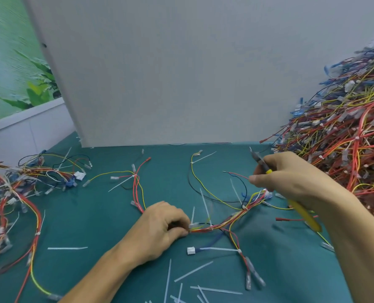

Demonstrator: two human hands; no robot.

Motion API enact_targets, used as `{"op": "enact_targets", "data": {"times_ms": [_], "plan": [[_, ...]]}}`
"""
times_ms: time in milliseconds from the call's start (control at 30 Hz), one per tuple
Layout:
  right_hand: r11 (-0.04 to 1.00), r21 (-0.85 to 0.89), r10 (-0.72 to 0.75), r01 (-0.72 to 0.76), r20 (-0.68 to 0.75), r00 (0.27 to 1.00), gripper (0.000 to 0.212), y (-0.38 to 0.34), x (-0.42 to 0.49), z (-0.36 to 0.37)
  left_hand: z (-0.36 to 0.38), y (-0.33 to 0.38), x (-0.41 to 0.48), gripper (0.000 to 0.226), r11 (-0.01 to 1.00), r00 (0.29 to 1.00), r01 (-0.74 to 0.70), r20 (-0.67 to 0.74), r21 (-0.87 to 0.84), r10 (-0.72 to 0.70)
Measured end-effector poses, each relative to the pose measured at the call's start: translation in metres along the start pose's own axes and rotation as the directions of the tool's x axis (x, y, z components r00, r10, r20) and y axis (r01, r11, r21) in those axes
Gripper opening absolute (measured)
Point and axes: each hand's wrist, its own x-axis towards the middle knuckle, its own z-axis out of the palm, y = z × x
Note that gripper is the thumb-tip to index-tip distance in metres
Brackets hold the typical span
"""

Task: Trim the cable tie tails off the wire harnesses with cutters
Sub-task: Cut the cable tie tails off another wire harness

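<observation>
— What are your hands doing?

— My left hand is pinching the wire harness between curled fingers and thumb, pressing it down onto the bench. My right hand is gripping the cutters, the yellow handles running back under my palm and the tip pointing up and away from me. The tip is blurring, so I cannot tell how the blades are standing.

— And where is the harness lying?

— It is stretching between my two hands across the green cover, with branches trailing towards me and out to the far side. Several white tie tails are sticking up from it, just right of my left fingers.

— How much room are you getting?

— Between my forearms, cut tails are littering the near edge. On my right, a heap of harnesses is crowding close beside my right wrist and climbing high. On my left, a tangle of harnesses is sitting well apart from my left hand, towards the bench's left edge. Straight ahead, a white panel is closing off the back of the bench.
</observation>
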Motion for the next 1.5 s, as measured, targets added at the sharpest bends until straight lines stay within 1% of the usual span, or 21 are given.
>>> {"op": "enact_targets", "data": {"times_ms": [67,167,367,500,567,600,633,700,733,800,900,967,1000,1067,1100,1133,1167,1233,1333,1400,1500], "plan": [[0.99,-0.102,0.096,-0.094,0.01,0.995,0.019,0.009,0.005,0.004,0.001,-0.001,-0.001,0.01,1.0,1.0,-0.005,0.019,-0.008,0.005],[0.968,-0.189,0.179,-0.168,0.045,0.983,0.024,0.017,0.01,0.017,0.001,-0.003,-0.001,0.019,0.998,0.999,0.031,0.026,-0.049,-0.03],[0.937,-0.231,0.269,-0.262,0.0,0.963,0.029,0.029,0.022,0.046,-0.002,-0.004,0.0,0.012,0.996,0.995,-0.031,0.091,-0.086,0.039],[0.91,-0.296,0.288,-0.29,-0.051,0.956,0.04,0.036,0.022,0.053,-0.009,-0.005,0.0,0.019,0.995,0.985,-0.013,0.167,-0.101,0.029],[0.909,-0.291,0.299,-0.298,-0.044,0.953,0.039,0.037,0.023,0.055,-0.021,-0.01,0.001,0.031,0.985,0.996,0.086,0.044,-0.149,-0.08],[0.908,-0.29,0.305,-0.303,-0.039,0.951,0.039,0.038,0.024,0.055,-0.03,-0.014,0.003,0.034,0.969,0.979,0.163,-0.088,-0.188,-0.182],[0.906,-0.289,0.312,-0.309,-0.034,0.949,0.039,0.038,0.025,0.055,-0.039,-0.02,0.006,0.034,0.941,0.926,0.248,-0.231,-0.228,-0.3],[0.902,-0.286,0.33,-0.323,-0.024,0.944,0.038,0.04,0.026,0.055,-0.057,-0.035,0.013,0.021,0.863,0.752,0.437,-0.423,-0.255,-0.505],[0.901,-0.284,0.337,-0.327,-0.016,0.941,0.038,0.041,0.027,0.054,-0.063,-0.044,0.015,0.014,0.815,0.683,0.526,-0.451,-0.242,-0.575],[0.904,-0.276,0.339,-0.326,-0.002,0.941,0.037,0.043,0.029,0.054,-0.068,-0.061,0.017,0.005,0.729,0.61,0.654,-0.43,-0.201,-0.666],[0.906,-0.279,0.33,-0.317,-0.001,0.944,0.036,0.043,0.029,0.053,-0.064,-0.076,0.021,0.027,0.646,0.576,0.759,-0.38,-0.08,-0.724],[0.91,-0.276,0.323,-0.31,0.003,0.946,0.037,0.041,0.029,0.054,-0.061,-0.077,0.028,0.045,0.608,0.57,0.794,-0.341,-0.005,-0.748],[0.912,-0.271,0.321,-0.307,0.008,0.947,0.039,0.04,0.029,0.054,-0.058,-0.076,0.032,0.045,0.601,0.577,0.799,-0.314,0.023,-0.754],[0.915,-0.27,0.315,-0.299,0.017,0.949,0.039,0.038,0.027,0.054,-0.053,-0.074,0.038,0.028,0.627,0.618,0.778,-0.241,0.045,-0.749],[0.916,-0.275,0.309,-0.291,0.023,0.951,0.037,0.037,0.026,0.055,-0.052,-0.073,0.041,0.016,0.658,0.644,0.753,-0.204,0.002,-0.737],[0.918,-0.277,0.303,-0.284,0.029,0.952,0.033,0.036,0.026,0.055,-0.051,-0.072,0.042,0.012,0.686,0.668,0.722,-0.167,-0.091,-0.725],[0.923,-0.267,0.297,-0.277,0.037,0.954,0.03,0.036,0.026,0.055,-0.05,-0.072,0.041,0.018,0.7,0.691,0.68,-0.132,-0.218,-0.711],[0.941,-0.209,0.284,-0.267,0.052,0.958,0.026,0.035,0.025,0.056,-0.05,-0.072,0.038,0.026,0.674,0.737,0.572,-0.067,-0.468,-0.673],[0.963,-0.082,0.262,-0.257,0.059,0.963,0.024,0.031,0.026,0.059,-0.05,-0.069,0.036,0.028,0.613,0.784,0.498,0.016,-0.613,-0.621],[0.967,-0.043,0.252,-0.25,0.058,0.966,0.026,0.029,0.025,0.063,-0.051,-0.069,0.035,0.028,0.645,0.801,0.506,0.034,-0.573,-0.598],[0.967,-0.069,0.249,-0.244,0.07,0.966,0.025,0.027,0.025,0.071,-0.049,-0.068,0.033,0.029,0.737,0.819,0.545,0.067,-0.399,-0.569]]}}
